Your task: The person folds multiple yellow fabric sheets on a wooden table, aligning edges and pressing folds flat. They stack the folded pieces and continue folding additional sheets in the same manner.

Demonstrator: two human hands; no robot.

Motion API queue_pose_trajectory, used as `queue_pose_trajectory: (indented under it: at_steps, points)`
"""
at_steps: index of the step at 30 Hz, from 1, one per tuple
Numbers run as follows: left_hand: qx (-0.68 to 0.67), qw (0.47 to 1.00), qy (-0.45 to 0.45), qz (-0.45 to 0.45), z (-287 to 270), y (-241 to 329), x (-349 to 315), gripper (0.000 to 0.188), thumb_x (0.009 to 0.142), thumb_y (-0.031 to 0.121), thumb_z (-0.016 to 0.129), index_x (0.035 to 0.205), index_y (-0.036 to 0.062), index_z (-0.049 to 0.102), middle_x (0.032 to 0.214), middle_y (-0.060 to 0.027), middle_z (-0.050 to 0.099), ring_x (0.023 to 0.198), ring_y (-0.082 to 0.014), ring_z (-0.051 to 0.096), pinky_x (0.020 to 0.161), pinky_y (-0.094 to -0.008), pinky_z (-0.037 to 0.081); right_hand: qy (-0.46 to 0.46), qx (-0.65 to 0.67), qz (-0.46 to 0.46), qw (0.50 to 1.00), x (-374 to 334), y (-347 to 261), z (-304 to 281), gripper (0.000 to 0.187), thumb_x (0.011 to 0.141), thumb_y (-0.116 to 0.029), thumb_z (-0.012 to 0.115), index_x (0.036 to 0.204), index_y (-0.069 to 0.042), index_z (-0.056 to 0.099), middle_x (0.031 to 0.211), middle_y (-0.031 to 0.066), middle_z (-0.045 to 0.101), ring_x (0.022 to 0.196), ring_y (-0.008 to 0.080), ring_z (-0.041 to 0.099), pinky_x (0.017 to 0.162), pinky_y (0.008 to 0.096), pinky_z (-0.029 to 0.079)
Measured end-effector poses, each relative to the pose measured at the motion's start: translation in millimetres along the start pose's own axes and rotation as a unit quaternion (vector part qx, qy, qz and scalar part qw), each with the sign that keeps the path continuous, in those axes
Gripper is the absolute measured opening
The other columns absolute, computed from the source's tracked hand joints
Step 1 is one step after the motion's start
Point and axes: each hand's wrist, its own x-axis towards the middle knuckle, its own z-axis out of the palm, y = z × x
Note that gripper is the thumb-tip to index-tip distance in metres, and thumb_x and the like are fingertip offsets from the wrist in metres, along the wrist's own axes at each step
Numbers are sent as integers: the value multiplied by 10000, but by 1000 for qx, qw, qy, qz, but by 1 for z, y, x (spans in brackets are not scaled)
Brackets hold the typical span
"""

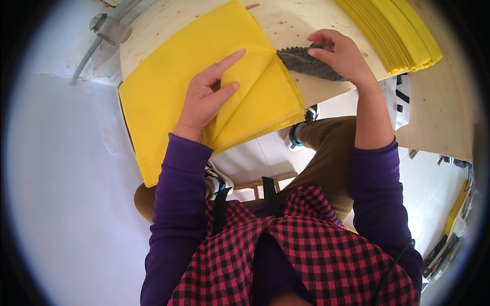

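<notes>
A stack of thin yellow sheets, looking like fabric (168,86), lies before me, its near edge jutting past the tabletop. The top sheet is turned back at the near right corner, making a loose flap (240,76). My left hand (206,97) rests at this flap, index finger stretched out and thumb apart from it; its other fingers are mostly hidden. Beside the stack's right edge is a crumpled dark grey textured cloth (311,66). Over it sits my right hand (339,53), fingers bent, with a gap between thumb and fingertips and nothing visible in it.
A pale wooden tabletop (291,20) bears both stacks. Another pile of folded yellow sheets (390,33) lies at the far right, above a white bag with black print (402,102). A wall with a grey pipe (84,61) bounds the left. My legs are beneath the table edge.
</notes>
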Motion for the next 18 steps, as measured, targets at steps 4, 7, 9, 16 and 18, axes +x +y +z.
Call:
queue_pose_trajectory:
  at_steps: [4, 7, 9, 16, 18]
  points:
    - [76, 995, -44, 42, -9, -4, 2, 346, 813, -74, 554, 1099, 44, 708, 927, -21, 601, 841, -109, 542, 765, -222, 418, 71, -110, 10, 991, -5, 28, 7, 274, 766, -118, 734, 1020, -67, 645, 858, 38, 612, 766, 171, 569, 710, 300, 467]
    - [87, 993, -52, 56, -10, -7, 3, 281, 808, -72, 556, 986, 42, 741, 826, -6, 558, 764, -107, 503, 697, -224, 386, -4, -123, 25, 992, 0, 34, 13, 191, 782, -131, 714, 945, -62, 641, 807, 58, 618, 754, 207, 582, 685, 335, 466]
    - [80, 994, -45, 60, -10, -9, 3, 259, 799, -61, 566, 957, 44, 742, 800, 0, 540, 744, -106, 485, 674, -227, 370, 6, -146, 47, 988, 5, 34, 17, 151, 811, -153, 693, 918, -64, 634, 805, 70, 628, 761, 218, 593, 686, 343, 465]
    - [112, 991, -47, 49, -11, -7, 4, 240, 772, -43, 573, 917, 53, 738, 806, -9, 547, 727, -117, 474, 652, -249, 363, 112, -105, 86, 984, 7, 22, 19, 146, 863, -246, 673, 943, -125, 687, 873, 40, 673, 826, 197, 630, 704, 334, 489]
    - [111, 991, -52, 47, -11, -7, 5, 239, 777, -46, 564, 914, 48, 736, 828, -19, 569, 751, -125, 503, 674, -248, 384, 69, 86, -26, 994, 0, 12, 20, 149, 821, -170, 715, 949, -98, 686, 852, 15, 638, 799, 153, 591, 694, 293, 468]
